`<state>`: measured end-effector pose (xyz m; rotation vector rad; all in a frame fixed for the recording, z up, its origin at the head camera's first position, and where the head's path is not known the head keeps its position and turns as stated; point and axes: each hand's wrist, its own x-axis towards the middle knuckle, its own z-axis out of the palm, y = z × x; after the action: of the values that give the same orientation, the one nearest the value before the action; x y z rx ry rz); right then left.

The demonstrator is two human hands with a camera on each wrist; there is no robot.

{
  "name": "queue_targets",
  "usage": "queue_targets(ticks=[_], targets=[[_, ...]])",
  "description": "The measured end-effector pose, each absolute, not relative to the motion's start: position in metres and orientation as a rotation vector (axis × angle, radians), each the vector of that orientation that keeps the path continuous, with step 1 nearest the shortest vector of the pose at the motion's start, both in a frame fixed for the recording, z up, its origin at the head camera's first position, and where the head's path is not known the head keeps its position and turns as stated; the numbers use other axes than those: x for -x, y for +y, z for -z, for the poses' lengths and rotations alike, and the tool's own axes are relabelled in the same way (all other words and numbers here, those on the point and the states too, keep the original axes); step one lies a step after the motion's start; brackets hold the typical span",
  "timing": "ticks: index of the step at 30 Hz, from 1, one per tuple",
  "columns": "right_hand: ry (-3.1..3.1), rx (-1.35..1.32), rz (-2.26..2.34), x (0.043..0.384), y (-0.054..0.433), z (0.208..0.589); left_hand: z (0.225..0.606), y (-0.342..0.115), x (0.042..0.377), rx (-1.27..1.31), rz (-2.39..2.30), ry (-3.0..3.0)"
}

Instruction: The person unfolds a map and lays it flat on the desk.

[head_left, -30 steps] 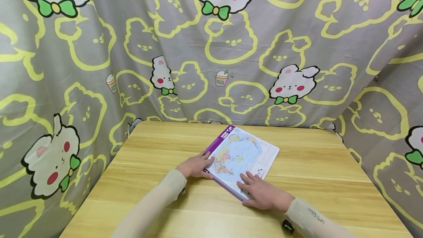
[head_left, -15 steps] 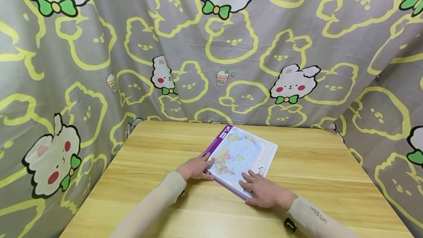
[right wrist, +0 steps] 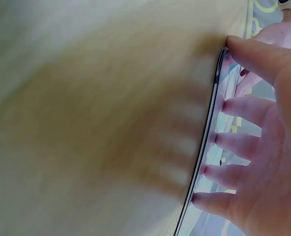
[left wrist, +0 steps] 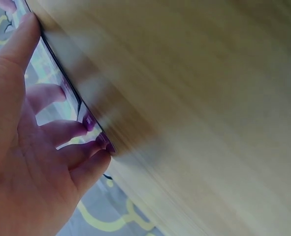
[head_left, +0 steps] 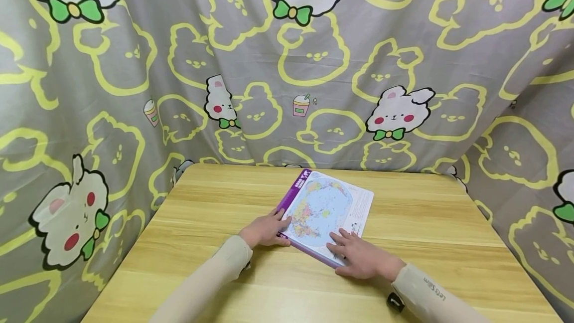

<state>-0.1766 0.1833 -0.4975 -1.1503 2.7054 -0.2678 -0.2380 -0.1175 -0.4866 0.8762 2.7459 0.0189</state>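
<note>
Map board (head_left: 325,206) slightly turned under both spread hands (head_left: 265,229) (head_left: 364,258), wooden table (head_left: 430,223), rabbit-print curtain (head_left: 332,76) behind.

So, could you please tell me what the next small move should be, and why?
I'd probably have the right hand nudge its end of the map board slightly forward while the left hand steadies the other: the board's near edge lies askew to the table, its right end lower in the head view, and both hands touch the board.
</note>
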Motion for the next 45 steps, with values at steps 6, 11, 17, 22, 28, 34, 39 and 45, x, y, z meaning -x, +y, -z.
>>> queue_targets(ticks=[6, 11, 17, 22, 28, 34, 39, 45], targets=[[2.692, 1.143, 0.276, 0.178, 0.186, 0.495, 0.489, -0.117, 0.236, -0.881, -0.006, 2.75], [2.696, 1.174, 0.289, 0.179, 0.188, 0.496, 0.49, -0.117, 0.234, -0.884, -0.005, 2.75], [2.699, 1.189, 0.308, 0.182, 0.191, 0.496, 0.489, -0.118, 0.231, -0.896, -0.014, 2.752], [2.707, 1.198, 0.302, 0.185, 0.193, 0.497, 0.49, -0.118, 0.229, -0.905, 0.012, 2.755], [2.722, 1.192, 0.297, 0.188, 0.195, 0.497, 0.491, -0.116, 0.227, -0.917, 0.052, 2.776], [2.711, 1.134, 0.308, 0.191, 0.197, 0.496, 0.491, -0.113, 0.223, -0.906, 0.086, 2.792], [2.709, 1.107, 0.303, 0.194, 0.198, 0.496, 0.49, -0.11, 0.219, -0.887, 0.118, 2.796], [2.713, 1.114, 0.289, 0.199, 0.2, 0.495, 0.488, -0.109, 0.218, -0.891, 0.131, 2.805]])
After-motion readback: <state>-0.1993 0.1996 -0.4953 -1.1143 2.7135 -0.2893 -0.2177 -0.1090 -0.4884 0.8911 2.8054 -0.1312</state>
